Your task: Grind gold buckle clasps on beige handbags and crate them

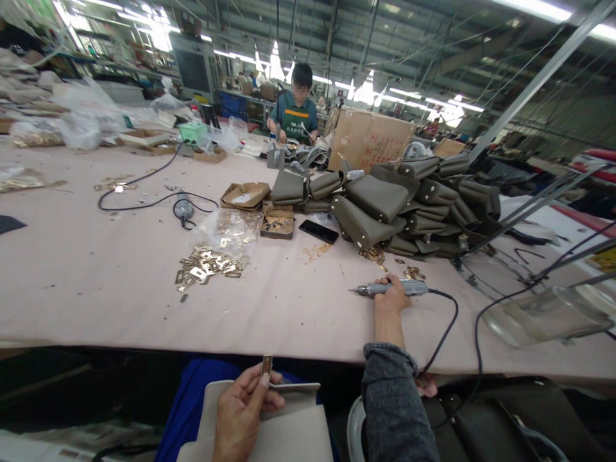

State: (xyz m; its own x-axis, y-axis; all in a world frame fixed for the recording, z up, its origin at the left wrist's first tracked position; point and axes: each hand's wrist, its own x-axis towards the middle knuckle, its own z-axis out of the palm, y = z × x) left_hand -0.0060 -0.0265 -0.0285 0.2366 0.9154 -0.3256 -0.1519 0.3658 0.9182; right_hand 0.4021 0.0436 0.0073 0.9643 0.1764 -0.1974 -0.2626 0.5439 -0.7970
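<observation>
My right hand point(391, 296) lies on the pinkish table point(96, 276), fingers wrapped round a grey corded electric screwdriver point(373, 289) whose tip points left. My left hand point(243, 410) is below the table edge, over my lap. It pinches a small brass metal fitting point(266, 366) against the top edge of a pale beige bag flap point(283, 436). A pile of gold metal plates point(206, 264) lies on the table ahead of my left hand, beside a clear plastic bag point(231, 230).
A heap of olive-grey leather bags point(409, 202) fills the table's right side. Small cardboard boxes point(276, 223), a black phone point(318, 231) and a black cable point(144, 202) lie mid-table. Another person point(294, 112) works at the far end by a large carton point(368, 138). Lamp arms point(543, 212) cross at the right.
</observation>
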